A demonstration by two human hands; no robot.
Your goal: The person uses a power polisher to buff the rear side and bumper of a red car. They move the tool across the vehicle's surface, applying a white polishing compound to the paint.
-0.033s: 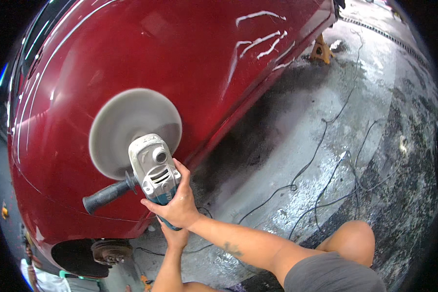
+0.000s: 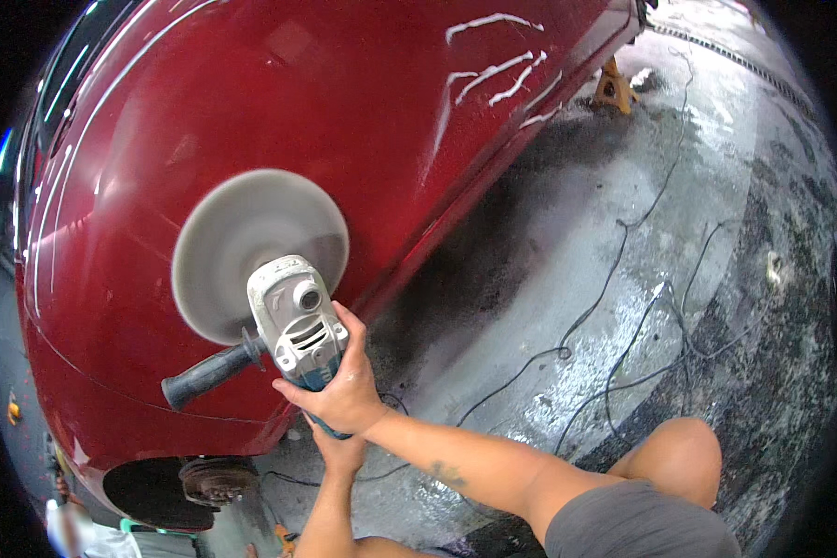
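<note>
A polisher (image 2: 293,302) with a white head and teal body is in both my hands. Its round pale pad (image 2: 242,246) is blurred by spinning and lies against the red car panel (image 2: 363,139). My right hand (image 2: 342,386) wraps over the body just behind the head, thumb on the left side. Below it, my left hand (image 2: 341,453) grips the rear end from underneath, its fingers partly hidden. The black side handle (image 2: 212,374) sticks out to the left with no hand on it. White streaks (image 2: 495,76) mark the panel farther up.
A black cord (image 2: 511,383) winds over the wet grey floor (image 2: 530,316) at right. A yellow jack stand (image 2: 614,90) is beside the car's lower edge. At lower left are the open wheel arch with a bare wheel hub (image 2: 217,481) and a person in white (image 2: 112,542).
The view has shifted very slightly, and more of the person at lower left shows. The polisher stays in both hands at nearly the same spot on the panel.
</note>
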